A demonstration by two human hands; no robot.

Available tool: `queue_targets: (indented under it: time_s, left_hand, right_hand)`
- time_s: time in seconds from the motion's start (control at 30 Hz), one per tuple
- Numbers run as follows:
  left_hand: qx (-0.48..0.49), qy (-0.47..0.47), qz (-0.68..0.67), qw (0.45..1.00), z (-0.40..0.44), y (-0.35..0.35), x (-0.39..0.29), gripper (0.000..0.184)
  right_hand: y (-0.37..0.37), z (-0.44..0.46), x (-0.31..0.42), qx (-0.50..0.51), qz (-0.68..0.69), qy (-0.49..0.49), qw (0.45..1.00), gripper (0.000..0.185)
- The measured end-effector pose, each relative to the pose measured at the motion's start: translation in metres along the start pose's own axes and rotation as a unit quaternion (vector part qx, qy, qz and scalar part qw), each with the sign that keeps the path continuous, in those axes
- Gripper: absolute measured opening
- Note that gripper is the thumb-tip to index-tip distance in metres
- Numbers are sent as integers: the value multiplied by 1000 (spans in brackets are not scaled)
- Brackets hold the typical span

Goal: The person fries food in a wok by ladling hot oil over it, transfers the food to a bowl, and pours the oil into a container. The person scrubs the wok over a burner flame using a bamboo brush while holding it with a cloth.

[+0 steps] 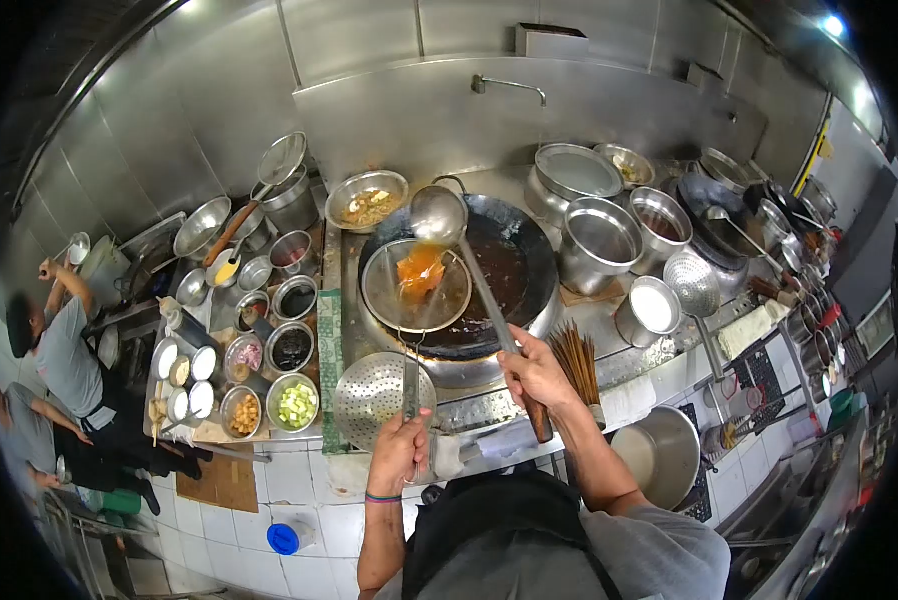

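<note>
My left hand (399,452) is closed around the handle of a round fine-mesh strainer (447,312), held over a large dark wok (529,240). My right hand (541,375) grips the long handle of a ladle (437,214), whose wooden end sticks out below my fist. The ladle's bowl is tilted above the strainer. Bright orange liquid or food (421,270) shows at the strainer, just under the ladle; I cannot tell how much is falling. Dark brown liquid (494,300) lies in the wok. A perforated skimmer (361,400) is beside my left hand.
Left of the wok stand several seasoning bowls, one with chopped green vegetables (295,404). Metal pots (601,245), a pot of white contents (653,305) and bamboo sticks (573,362) are to the right. Two people (74,350) stand at far left. A faucet (509,85) juts from the back wall.
</note>
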State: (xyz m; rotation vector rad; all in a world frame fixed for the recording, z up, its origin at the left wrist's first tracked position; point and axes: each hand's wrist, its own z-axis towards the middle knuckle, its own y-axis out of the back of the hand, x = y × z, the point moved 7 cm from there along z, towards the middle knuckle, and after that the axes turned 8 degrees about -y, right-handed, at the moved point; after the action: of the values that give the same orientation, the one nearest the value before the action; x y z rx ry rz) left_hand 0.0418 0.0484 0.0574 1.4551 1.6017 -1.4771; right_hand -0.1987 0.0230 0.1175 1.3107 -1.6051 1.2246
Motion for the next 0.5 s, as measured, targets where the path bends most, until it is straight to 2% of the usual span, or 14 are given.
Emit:
queue_targets:
  time_s: [0.1, 0.13, 0.17, 0.23, 0.4, 0.5]
  left_hand:
    - [-4, 2, 6, 1000, -2, 0, -1, 22]
    - [-1, 2, 4, 1000, -2, 0, -1, 22]
    - [2, 3, 1, 1000, -2, -1, 0, 22]
    - [4, 5, 8, 1000, -1, -3, 0, 23]
    - [12, -7, 22, 1000, 0, -2, 3, 22]
    - [9, -9, 40, 999, -1, -4, 1, 22]
  right_hand:
    - [20, 3, 6, -120, -123, 86, 981, 57]
    - [35, 5, 0, -177, -194, 66, 963, 58]
    - [42, 5, 2, -203, -208, 109, 951, 59]
    - [56, 2, 0, -248, -267, 80, 928, 59]
    - [75, 8, -39, -269, -321, 140, 897, 56]
    - [67, 4, -52, -245, -240, 105, 933, 41]
